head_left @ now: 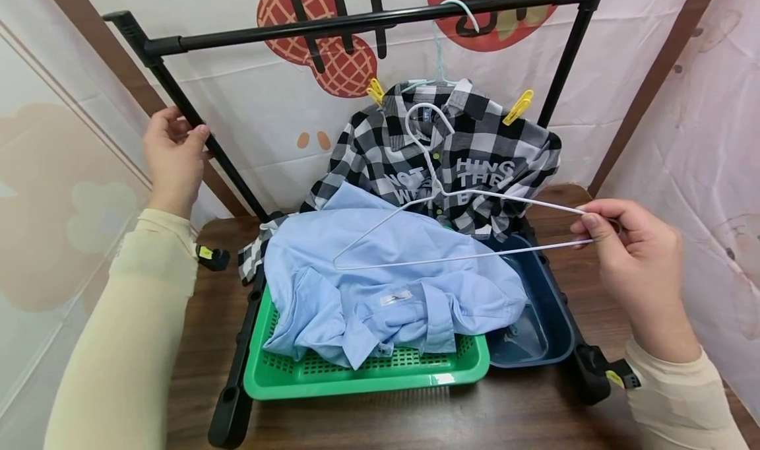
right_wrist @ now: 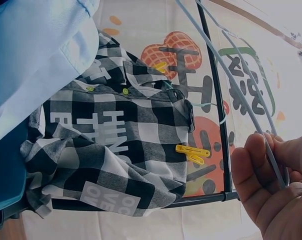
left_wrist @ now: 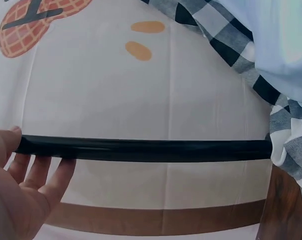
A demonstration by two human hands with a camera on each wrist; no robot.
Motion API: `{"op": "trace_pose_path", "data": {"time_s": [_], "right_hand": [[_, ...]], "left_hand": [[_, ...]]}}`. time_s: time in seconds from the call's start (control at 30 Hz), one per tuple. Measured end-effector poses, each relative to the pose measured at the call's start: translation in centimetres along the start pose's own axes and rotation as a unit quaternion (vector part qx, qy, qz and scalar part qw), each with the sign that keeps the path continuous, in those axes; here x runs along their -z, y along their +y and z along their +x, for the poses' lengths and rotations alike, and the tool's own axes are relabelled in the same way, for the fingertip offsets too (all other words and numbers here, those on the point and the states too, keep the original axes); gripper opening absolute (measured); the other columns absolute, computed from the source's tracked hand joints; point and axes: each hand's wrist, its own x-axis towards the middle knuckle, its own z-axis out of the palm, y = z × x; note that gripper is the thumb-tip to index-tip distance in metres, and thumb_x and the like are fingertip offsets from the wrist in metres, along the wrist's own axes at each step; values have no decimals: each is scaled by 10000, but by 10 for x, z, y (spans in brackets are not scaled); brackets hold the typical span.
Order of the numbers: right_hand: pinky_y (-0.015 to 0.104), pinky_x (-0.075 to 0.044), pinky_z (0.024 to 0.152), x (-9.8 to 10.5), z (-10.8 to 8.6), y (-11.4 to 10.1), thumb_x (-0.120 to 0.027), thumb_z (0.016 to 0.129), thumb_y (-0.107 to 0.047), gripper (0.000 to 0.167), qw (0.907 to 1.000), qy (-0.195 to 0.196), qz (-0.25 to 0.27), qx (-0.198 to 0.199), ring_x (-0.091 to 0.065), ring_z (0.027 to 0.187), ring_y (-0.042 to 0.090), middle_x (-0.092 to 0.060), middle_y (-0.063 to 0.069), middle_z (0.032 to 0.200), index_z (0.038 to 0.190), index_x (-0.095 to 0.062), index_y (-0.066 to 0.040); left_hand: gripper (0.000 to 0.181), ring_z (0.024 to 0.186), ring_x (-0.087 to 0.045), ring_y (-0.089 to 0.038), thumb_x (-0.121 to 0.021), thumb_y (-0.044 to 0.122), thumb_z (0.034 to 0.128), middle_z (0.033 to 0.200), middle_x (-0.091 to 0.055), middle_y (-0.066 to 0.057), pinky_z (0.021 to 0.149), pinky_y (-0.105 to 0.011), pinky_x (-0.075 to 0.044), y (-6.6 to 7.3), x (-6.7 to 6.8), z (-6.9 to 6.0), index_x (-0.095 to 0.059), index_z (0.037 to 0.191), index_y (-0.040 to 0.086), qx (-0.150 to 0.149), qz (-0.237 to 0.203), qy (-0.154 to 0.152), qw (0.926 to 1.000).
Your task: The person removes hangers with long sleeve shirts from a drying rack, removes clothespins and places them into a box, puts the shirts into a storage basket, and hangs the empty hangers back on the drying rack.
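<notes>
My right hand [head_left: 644, 265] pinches one end of a white wire hanger [head_left: 415, 262], whose hook points up in front of the plaid shirt. At the left, my left hand [head_left: 175, 163] grips the black side post [head_left: 216, 153] of a clothes rack, thumb on one side and fingers on the other in the left wrist view. A light blue shirt [head_left: 368, 232] lies spread over a green basket [head_left: 368, 389], collar toward me. Behind it a black-and-white plaid shirt [head_left: 356, 143] hangs from the rack's top bar [head_left: 368, 21] on a pale blue hanger [head_left: 439, 54].
Yellow clothespins [head_left: 518, 107] sit on the plaid shirt's shoulders. A dark blue basin [head_left: 534, 331] stands right of the green basket on the wooden table [head_left: 415, 423]. The rack's black feet [head_left: 231, 410] flank both containers. A printed cloth [head_left: 237, 100] hangs behind.
</notes>
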Motion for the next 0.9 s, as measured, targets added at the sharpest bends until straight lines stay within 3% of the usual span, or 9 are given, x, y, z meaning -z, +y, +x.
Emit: {"op": "trace_pose_path", "data": {"time_s": [0.13, 0.27, 0.43, 0.53, 0.73, 0.9], "right_hand": [[59, -503, 680, -2, -1, 0, -697, 920, 84, 93, 10000, 35, 13, -90, -660, 710, -51, -687, -208, 814, 1007, -728, 81], [53, -501, 700, -5, -3, -1, -696, 916, 93, 106, 9999, 20, 7, -162, -655, 716, -57, -685, -197, 821, 1017, -726, 81], [60, -506, 692, -14, -5, 1, -690, 923, 87, 104, 9998, -85, -39, -149, -653, 713, -43, -685, -163, 818, 1018, -729, 66], [67, -508, 670, -20, -7, 3, -687, 923, 93, 108, 9998, -135, 1, -140, -650, 701, -38, -687, -136, 808, 1013, -732, 54], [91, -529, 660, -32, -5, 6, -680, 941, 67, 102, 9994, -189, 140, -261, -660, 681, -7, -693, -102, 815, 1023, -733, 37], [96, -534, 683, -43, 5, 4, -676, 954, 43, 99, 9992, -144, 215, -295, -667, 705, 22, -694, -85, 838, 1037, -729, 35]], "left_hand": [[345, 945, -622, -55, -646, 89, 997, 1063, -552, 59, 638, -140, -561, -4, 0, 5, -567, 1320, 179, 7, 856, -27, 9963], [388, 1001, -582, -31, -599, 187, 1033, 1091, -504, 115, 671, -122, -554, -4, 2, 9, -501, 1408, 207, 52, 1831, -234, 9828], [440, 1012, -554, -25, -540, 254, 1058, 1134, -471, 126, 675, -97, -539, 0, 7, 9, -415, 1475, 197, 96, 2559, -555, 9651], [472, 1005, -553, -30, -522, 274, 1062, 1133, -467, 122, 660, -88, -529, 1, 9, 10, -374, 1502, 187, 84, 2844, -713, 9560], [462, 1039, -592, -106, -493, 275, 1073, 1127, -478, 85, 696, -124, -547, 0, 7, 12, -345, 1494, 153, -44, 3178, -821, 9446], [434, 1035, -604, -139, -498, 278, 1072, 1106, -486, 74, 695, -142, -559, -1, 7, 13, -361, 1463, 146, -66, 3264, -843, 9415]]}}
